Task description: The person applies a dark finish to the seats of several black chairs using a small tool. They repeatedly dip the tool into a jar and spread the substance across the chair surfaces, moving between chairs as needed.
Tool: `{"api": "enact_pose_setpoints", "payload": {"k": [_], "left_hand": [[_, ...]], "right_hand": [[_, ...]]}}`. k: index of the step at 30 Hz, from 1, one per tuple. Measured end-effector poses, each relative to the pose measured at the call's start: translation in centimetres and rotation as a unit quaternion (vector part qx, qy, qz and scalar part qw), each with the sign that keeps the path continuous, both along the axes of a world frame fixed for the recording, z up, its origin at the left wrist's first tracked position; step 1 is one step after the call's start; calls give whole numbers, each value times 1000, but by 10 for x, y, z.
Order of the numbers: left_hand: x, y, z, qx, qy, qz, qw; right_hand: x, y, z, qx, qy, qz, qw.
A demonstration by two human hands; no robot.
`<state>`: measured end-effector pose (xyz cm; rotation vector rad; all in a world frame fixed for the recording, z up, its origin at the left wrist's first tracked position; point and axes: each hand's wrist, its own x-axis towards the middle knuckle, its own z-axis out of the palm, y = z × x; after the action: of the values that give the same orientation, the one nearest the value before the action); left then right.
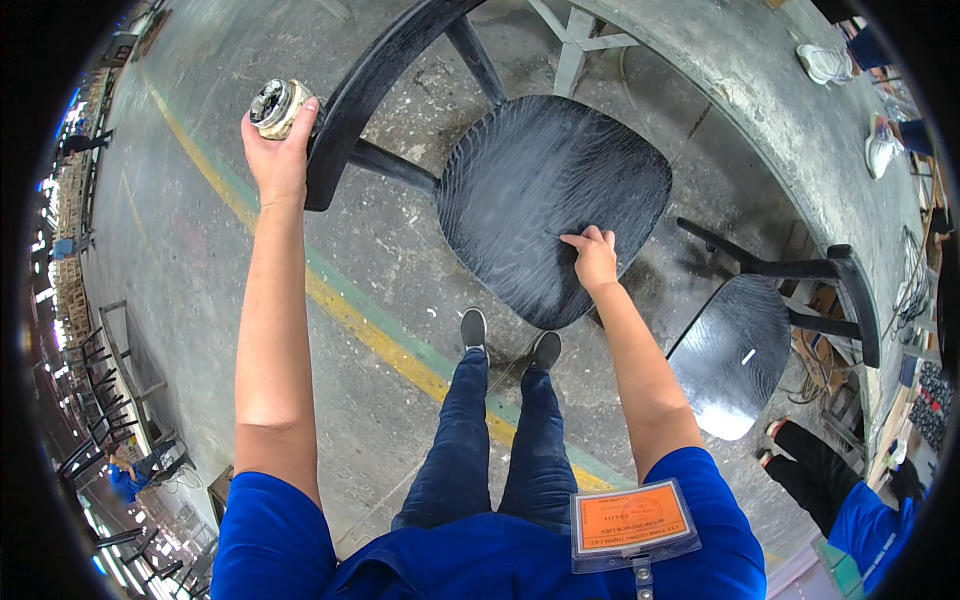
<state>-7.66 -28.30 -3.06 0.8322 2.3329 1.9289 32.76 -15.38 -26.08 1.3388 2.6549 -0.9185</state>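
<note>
My left hand point(277, 160) is wrapped around a small open jar point(276, 107) with dark, smeared contents, next to the curved backrest point(350, 100) of a black wooden chair. Below and to the right, my right hand point(597, 257) is at the chair's grained black seat point(555, 190). Its fingers are drawn together, the index finger reaching left over the surface. A thin dark mark shows by that fingertip; whether it is a slim tool or a line on the wood, I cannot tell.
A second black chair point(740, 345) lies at the right with a small white piece on its seat. Beyond it runs a grey ledge point(740, 90). A person in blue point(870, 520) is at the lower right. A yellow line point(345, 315) crosses the concrete floor.
</note>
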Motion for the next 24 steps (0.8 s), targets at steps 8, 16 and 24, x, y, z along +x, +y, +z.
{"api": "enact_pose_setpoints", "payload": {"k": [8, 16, 24], "left_hand": [[8, 1, 9, -28, 6, -21, 999], [15, 3, 9, -58, 129, -53, 989], [19, 2, 11, -105, 231, -46, 966]], "right_hand": [[1, -2, -5, -1, 51, -21, 998], [-48, 22, 72, -97, 249, -48, 962], [-171, 3, 289, 58, 380, 142, 912]]}}
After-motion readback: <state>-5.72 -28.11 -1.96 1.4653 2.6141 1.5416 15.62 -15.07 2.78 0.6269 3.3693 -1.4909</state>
